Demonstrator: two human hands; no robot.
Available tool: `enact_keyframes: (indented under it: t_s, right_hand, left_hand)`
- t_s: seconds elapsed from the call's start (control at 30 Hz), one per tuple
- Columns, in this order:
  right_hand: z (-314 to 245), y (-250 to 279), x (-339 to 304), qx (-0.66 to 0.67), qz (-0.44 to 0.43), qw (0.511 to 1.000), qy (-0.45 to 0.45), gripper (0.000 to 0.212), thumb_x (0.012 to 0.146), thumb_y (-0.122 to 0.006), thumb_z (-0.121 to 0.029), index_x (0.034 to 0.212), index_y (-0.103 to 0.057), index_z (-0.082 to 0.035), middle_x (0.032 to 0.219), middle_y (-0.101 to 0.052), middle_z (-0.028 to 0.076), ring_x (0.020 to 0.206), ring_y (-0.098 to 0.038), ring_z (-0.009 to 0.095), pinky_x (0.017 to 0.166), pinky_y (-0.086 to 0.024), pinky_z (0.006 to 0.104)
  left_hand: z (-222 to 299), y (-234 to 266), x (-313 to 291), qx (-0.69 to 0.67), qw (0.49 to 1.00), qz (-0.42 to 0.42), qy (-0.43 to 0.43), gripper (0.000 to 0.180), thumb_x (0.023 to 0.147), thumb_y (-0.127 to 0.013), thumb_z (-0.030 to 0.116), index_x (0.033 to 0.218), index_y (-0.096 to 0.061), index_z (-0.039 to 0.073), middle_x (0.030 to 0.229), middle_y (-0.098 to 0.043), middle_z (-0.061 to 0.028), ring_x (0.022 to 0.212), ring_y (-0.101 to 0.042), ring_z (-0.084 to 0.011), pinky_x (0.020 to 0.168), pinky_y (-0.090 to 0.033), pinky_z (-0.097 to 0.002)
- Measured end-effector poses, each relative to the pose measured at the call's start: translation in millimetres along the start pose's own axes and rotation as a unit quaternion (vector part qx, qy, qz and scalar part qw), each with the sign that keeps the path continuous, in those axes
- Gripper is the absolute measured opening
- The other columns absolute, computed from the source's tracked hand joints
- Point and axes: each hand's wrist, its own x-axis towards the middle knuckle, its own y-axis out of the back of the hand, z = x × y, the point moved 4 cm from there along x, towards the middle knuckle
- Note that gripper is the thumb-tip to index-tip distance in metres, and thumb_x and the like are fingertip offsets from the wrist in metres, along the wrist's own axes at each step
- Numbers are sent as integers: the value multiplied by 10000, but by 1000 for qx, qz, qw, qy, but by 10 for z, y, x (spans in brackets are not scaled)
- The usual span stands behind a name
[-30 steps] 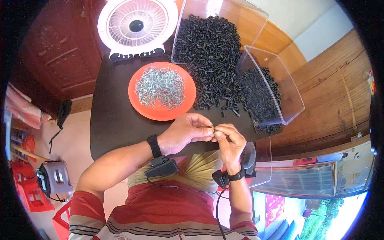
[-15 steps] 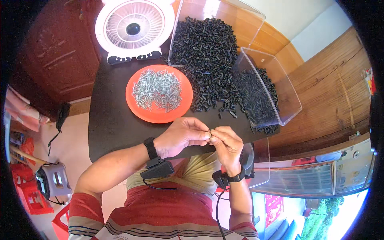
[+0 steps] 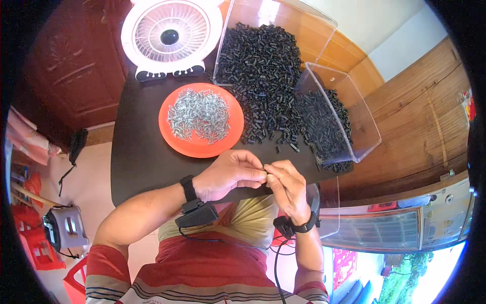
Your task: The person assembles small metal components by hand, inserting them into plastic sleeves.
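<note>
My left hand (image 3: 226, 176) and my right hand (image 3: 289, 188) meet fingertip to fingertip just over the table's near edge. Both are closed in a pinch around a small black piece (image 3: 265, 170), mostly covered by the fingers. It resembles the short black plastic pieces (image 3: 263, 66) heaped beyond my hands. Just past my left hand lies an orange-red plate (image 3: 169, 133) bearing a pile of small silvery metal parts (image 3: 198, 114). Whether a metal part is also between my fingers is hidden.
A clear plastic box (image 3: 316, 38) lies behind the black heap, and a second clear box (image 3: 367, 129) at the right holds more pieces. A white fan (image 3: 169, 63) stands at the back left of the dark table (image 3: 136, 167). A red stool (image 3: 43, 251) is on the floor at left.
Both hands stay nearly in place, still pinched together. My right hand and wrist have turned slightly, and its fingers have shifted a little. The plate and heap look the same.
</note>
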Motion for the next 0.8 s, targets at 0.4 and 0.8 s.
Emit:
enact_keyframes:
  t_s: [0.4, 0.8]
  right_hand:
    - [250, 287, 332, -147, -28, 987, -62, 258, 811, -684, -113, 1028, -653, 23, 964, -638, 160, 821, -650, 327, 722, -515, 363]
    - [611, 126, 838, -320, -138, 935, -70, 254, 801, -683, -147, 1023, -667, -25, 995, -652, 138, 914, -635, 353, 775, -508, 432]
  left_hand:
    - [7, 10, 37, 48, 999, 17, -13, 133, 862, -690, 64, 939, -583, 45, 951, -683, -94, 860, -679, -161, 752, -576, -284]
    - [21, -7, 30, 44, 999, 22, -12, 132, 857, -694, 65, 924, -586, 31, 928, -668, -83, 813, -659, -138, 738, -563, -270]
